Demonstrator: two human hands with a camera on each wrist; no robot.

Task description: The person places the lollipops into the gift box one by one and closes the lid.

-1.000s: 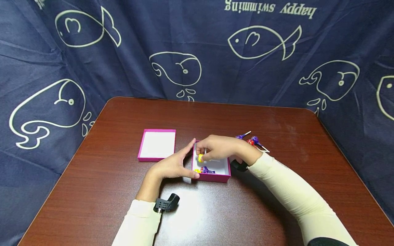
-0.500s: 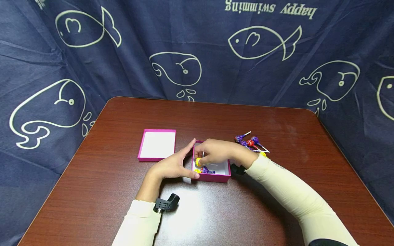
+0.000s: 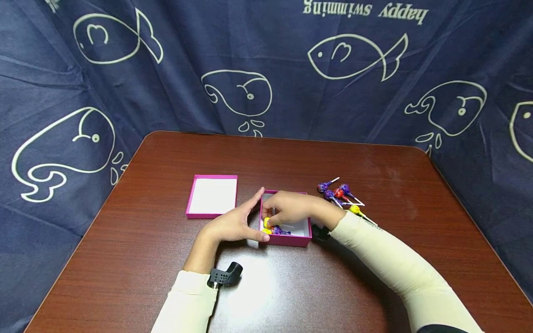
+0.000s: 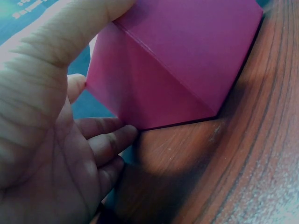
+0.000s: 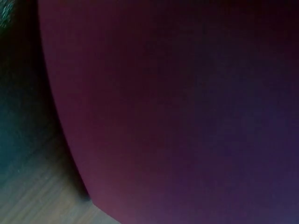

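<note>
A pink box [image 3: 290, 241] with a white inside stands in the middle of the table. My left hand [image 3: 232, 225] holds it at its left side, thumb at the front corner and index finger along to the back corner. In the left wrist view other fingertips touch the box's lower side. My right hand [image 3: 293, 206] reaches down into the box and pinches a yellow lollipop [image 3: 266, 222] near the left wall. Just in front of it inside lie another yellow lollipop [image 3: 266, 231] and a purple one [image 3: 280, 231]. The box's dark pink wall [image 5: 140, 116] fills most of the right wrist view.
An upturned pink lid [image 3: 206, 215] lies left of the box. On the wooden table [image 3: 333, 286], to the right, is a small pile of lollipops: several purple [image 3: 323, 187], one red [image 3: 338, 193] and one yellow [image 3: 355, 210]. A blue curtain [image 3: 291, 111] hangs behind.
My right hand has moved down and slightly left inside the box, bringing the yellow lollipop toward the front left corner. More of the pile on the right shows. The left hand stays put.
</note>
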